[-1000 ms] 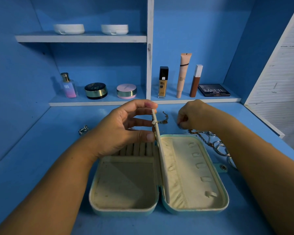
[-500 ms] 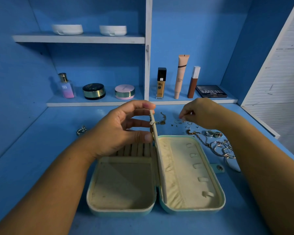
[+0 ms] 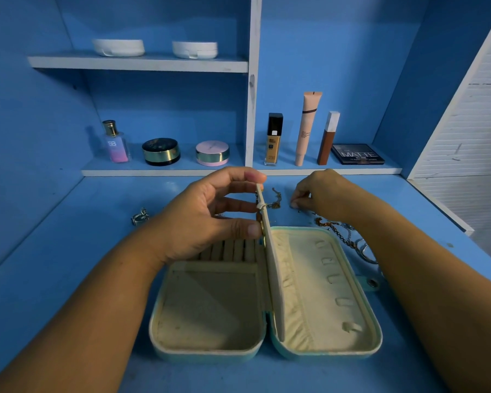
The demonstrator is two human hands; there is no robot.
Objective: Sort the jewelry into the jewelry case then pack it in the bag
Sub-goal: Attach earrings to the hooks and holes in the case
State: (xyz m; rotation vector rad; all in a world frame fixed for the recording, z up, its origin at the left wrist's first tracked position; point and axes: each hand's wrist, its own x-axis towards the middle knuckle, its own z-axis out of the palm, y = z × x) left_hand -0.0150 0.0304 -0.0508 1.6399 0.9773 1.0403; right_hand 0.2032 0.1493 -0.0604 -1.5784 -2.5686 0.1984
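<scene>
jewelry case (image 3: pixel 207 354), pale teal outside with cream lining, lies open flat at lower centre of the blue tabletop (image 3: pixel 68 251), both halves holding no jewelry. its cream divider flap (image 3: pixel 275 279) stands upright along the hinge, pinched at its far end between the left hand's (image 3: pixel 207 219) thumb and fingers. right of the case, a heap of gold and silver chains (image 3: pixel 338 231) lies partly under the right forearm. beyond it, the right hand (image 3: pixel 321 191) bunches its fingertips down onto the tabletop among tiny dark studs (image 3: pixel 299 211); whether they have one i cannot tell. a thin gold chain (image 3: pixel 277 201) lies just behind the flap, and a silver clip (image 3: pixel 139 217) sits at mid left.

a stud that small could slip from the pinch and skitter off. the forearm could drag chains toward the edge. a loosened thumb would let the flap fall.

a second ago the right hand was curled nearer the flap; it has since moved right. the left hand's grip is unchanged.
</scene>
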